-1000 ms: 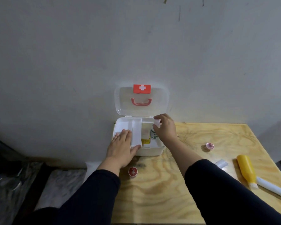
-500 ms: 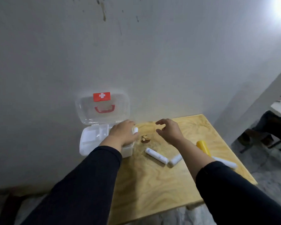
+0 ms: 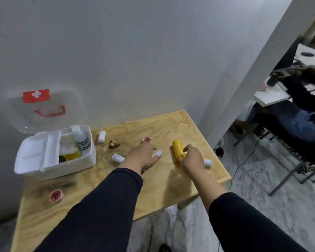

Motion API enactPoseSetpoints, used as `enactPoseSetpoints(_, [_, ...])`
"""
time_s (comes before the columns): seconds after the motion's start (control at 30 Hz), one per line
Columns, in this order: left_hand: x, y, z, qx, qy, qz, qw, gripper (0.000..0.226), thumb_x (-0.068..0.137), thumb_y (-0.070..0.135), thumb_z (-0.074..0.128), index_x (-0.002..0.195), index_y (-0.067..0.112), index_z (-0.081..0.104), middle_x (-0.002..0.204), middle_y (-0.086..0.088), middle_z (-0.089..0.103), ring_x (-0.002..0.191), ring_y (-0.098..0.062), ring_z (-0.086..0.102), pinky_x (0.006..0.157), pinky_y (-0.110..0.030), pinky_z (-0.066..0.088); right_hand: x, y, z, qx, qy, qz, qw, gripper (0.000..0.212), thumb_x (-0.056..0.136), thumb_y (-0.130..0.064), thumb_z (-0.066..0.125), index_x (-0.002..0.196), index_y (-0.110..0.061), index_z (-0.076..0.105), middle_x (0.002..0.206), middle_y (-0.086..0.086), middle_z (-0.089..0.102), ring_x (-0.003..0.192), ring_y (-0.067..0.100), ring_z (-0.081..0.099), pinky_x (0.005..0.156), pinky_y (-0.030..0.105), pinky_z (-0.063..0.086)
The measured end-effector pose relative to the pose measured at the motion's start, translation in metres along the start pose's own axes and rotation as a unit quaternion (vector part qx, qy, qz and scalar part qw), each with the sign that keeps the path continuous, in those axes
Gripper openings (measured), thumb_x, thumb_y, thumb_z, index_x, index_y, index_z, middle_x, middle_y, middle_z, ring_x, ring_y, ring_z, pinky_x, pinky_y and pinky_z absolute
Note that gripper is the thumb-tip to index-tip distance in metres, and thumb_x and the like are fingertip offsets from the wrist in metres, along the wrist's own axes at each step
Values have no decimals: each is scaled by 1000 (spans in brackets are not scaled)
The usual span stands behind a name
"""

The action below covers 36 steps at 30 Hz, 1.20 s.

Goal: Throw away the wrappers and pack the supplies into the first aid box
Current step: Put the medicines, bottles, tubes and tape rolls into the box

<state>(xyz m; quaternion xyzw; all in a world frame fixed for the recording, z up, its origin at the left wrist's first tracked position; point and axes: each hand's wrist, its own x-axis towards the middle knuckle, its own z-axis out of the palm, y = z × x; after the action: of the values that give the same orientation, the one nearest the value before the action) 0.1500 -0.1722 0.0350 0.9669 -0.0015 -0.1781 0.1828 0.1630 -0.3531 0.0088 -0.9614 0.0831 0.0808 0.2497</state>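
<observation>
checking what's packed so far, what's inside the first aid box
In the first aid box: a white bottle standing upright, a yellow item and a white tray on the left. Anything under the tray is hidden.

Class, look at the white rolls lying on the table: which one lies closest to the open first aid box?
The short white roll near the wall, just right of the first aid box; the other rolls lie further right, by the hands.
</observation>
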Motion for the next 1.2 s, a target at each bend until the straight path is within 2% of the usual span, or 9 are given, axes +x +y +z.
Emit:
enactPoseSetpoints(0.17, [0,6,19,-9,-22,-28,999,38,87,31,45,120,18,58,120,-5,60,100,-29,59,79,-38,50,-9,12,21,4,15,-16,1000,25,86,-9,57,109,-8,47,114,12,49,101,34,55,76,42,48])
enactPoseSetpoints(0.23, [-1,6,22,0,-25,-35,999,38,87,31,46,121,19,58,121,-4,59,103,-29,58,79,-36,47,-9,12,22,9,34,-26,999,21,86,-3,52,107,-7,48,113,13,50,99,35,55,74,42,46])
enactPoseSetpoints(0.33, [-3,6,23,5,-21,-46,999,39,87,32,47,122,17,58,124,-4,59,109,-28,57,84,-37,47,-6,8,16,29,76,-55,995,18,88,-9,52,106,-6,53,110,12,53,101,32,53,78,41,45])
enactPoseSetpoints(0.47, [-3,12,14,-11,-2,-47,999,45,90,35,49,132,21,52,133,-4,56,115,-28,56,91,-41,48,11,-9,-2,55,115,-109,986,27,86,-1,52,111,-8,60,114,9,59,111,26,48,83,33,43])
enactPoseSetpoints(0.63, [-7,12,-2,-29,16,-43,999,48,92,37,49,137,20,50,143,-4,48,128,-27,48,102,-42,43,33,-41,-28,74,79,-163,981,30,88,-7,55,116,-12,65,117,9,66,114,24,54,89,28,44])
enactPoseSetpoints(0.83, [-28,-26,-33,-55,47,-92,993,45,92,30,48,136,27,49,142,-2,51,125,-27,51,100,-39,45,27,-102,-41,110,38,-253,961,29,84,-12,65,112,-10,69,112,9,71,102,25,65,91,37,53])
enactPoseSetpoints(0.93, [-44,-54,-53,-44,77,-123,988,46,93,32,49,138,23,46,143,-2,50,127,-27,50,102,-38,44,14,-149,-38,135,36,-290,947,29,82,-16,67,111,-11,70,112,8,72,101,23,66,90,36,54])
enactPoseSetpoints(1.03, [-62,-80,-68,-50,113,-150,981,39,94,33,49,132,23,52,137,-4,55,120,-29,55,98,-36,46,-2,-191,-31,156,26,-329,931,29,83,-18,67,110,-9,70,111,9,72,100,23,67,90,38,55])
enactPoseSetpoints(1.2, [-93,-131,-82,-37,97,-218,970,42,95,33,40,134,19,50,137,-4,53,120,-29,52,101,-40,44,-34,-251,-5,191,5,-368,910,29,81,-17,68,109,-8,71,108,10,73,99,22,68,89,33,54])
